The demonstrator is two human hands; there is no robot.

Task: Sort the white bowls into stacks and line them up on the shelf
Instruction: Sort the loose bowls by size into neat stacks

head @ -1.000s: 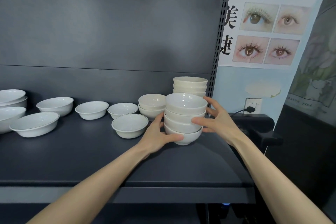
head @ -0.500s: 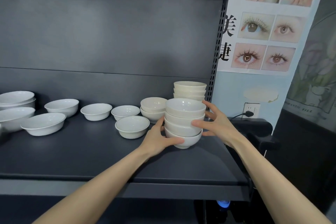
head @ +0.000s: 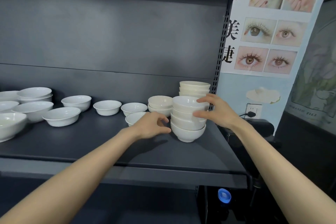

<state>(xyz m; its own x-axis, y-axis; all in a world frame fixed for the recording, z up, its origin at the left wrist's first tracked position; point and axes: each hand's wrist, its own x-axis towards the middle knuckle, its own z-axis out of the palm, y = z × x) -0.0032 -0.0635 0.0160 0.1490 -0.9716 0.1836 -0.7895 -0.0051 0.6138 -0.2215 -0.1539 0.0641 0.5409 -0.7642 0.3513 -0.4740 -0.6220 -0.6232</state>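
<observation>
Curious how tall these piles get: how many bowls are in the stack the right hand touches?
4, nested in one stack on the shelf: bottom bowl, second bowl, third bowl, top bowl held by the right hand. None looks hidden.

Shelf (head: 91,147) dark matte grey. Bowls (head: 188,123) on it white; back stack (head: 194,87) creamier. Poster (head: 263,42) right of shelf: white, black characters, pinkish photos. Cap (head: 224,195) below shelf blue.
</observation>
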